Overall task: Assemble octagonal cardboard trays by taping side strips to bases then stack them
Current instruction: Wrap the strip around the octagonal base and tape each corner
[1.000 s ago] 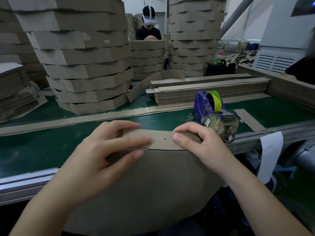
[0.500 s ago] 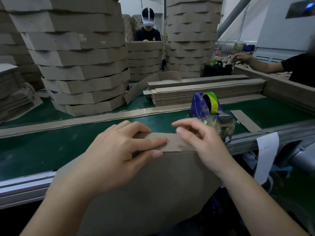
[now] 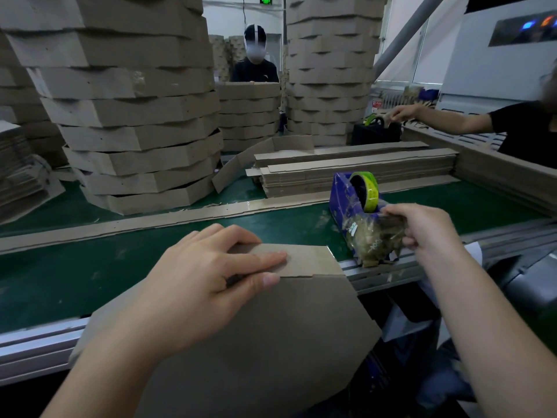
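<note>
A brown octagonal cardboard base [image 3: 265, 336] tilts toward me over the table's front edge. A side strip [image 3: 307, 260] stands folded along its far edge. My left hand [image 3: 205, 285] holds that strip against the base, fingers on top and thumb at the seam. My right hand [image 3: 422, 230] is at the front of the blue tape dispenser [image 3: 346, 197], fingers curled and pinching at the tape end. The dispenser carries a green-yellow tape roll [image 3: 366, 191] and is coated with old tape scraps.
A tall stack of finished trays [image 3: 132, 116] stands back left on the green belt [image 3: 45, 267], and more stacks rise behind. Flat side strips [image 3: 355, 173] are piled centre right. One long strip [image 3: 120, 227] lies across the belt. Two other people work at the back and right.
My right hand left the strip's edge and moved right to the tape dispenser. My left hand stayed on the strip and slid slightly right.
</note>
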